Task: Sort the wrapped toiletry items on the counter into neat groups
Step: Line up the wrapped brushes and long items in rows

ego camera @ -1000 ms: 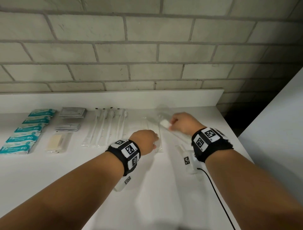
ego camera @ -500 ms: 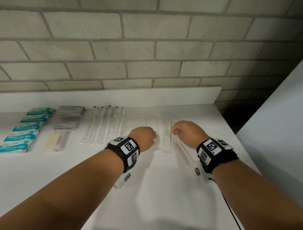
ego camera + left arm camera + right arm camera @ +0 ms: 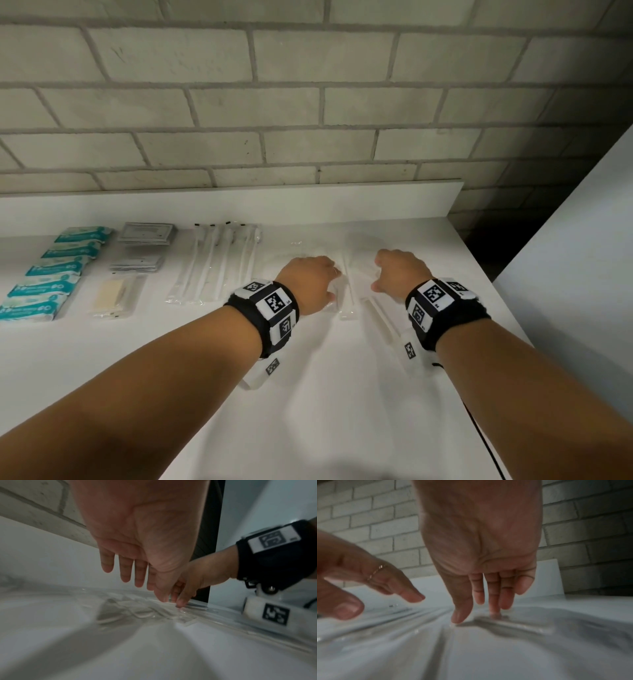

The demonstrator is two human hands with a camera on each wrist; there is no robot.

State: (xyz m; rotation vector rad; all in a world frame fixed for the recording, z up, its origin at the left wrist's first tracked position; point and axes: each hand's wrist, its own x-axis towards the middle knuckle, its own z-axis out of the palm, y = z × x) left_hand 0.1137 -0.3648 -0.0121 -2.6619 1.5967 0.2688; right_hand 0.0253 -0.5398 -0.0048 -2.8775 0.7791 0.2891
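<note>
Both hands hover low over a white worktop [image 3: 308,428] in the centre of the head view, palms down, over a cluster of clear-wrapped white items [image 3: 346,291]. The left hand [image 3: 308,284] has its fingers extended and relaxed, holding nothing; in the left wrist view its fingertips [image 3: 161,595] reach down to the clear wrappers. The right hand [image 3: 399,274] is likewise spread and loose, holding nothing, and in the right wrist view one of its fingers [image 3: 494,601] touches a clear wrapper [image 3: 510,624] lying on the worktop. Another long clear-wrapped white item [image 3: 380,318] lies just below the right hand, angled toward the wrist. To the left of the hands a row of wrapped toothbrushes [image 3: 219,263] lies side by side. Farther left sit two stacks of flat grey sachets [image 3: 147,233] and a clear pack with a pale yellow bar [image 3: 113,296]. At the left edge of the frame a column of teal and white packets [image 3: 51,270] is lined up; their print is too small to read. Both wristbands carry black-and-white square code markers [image 3: 275,303], with no legible words.
</note>
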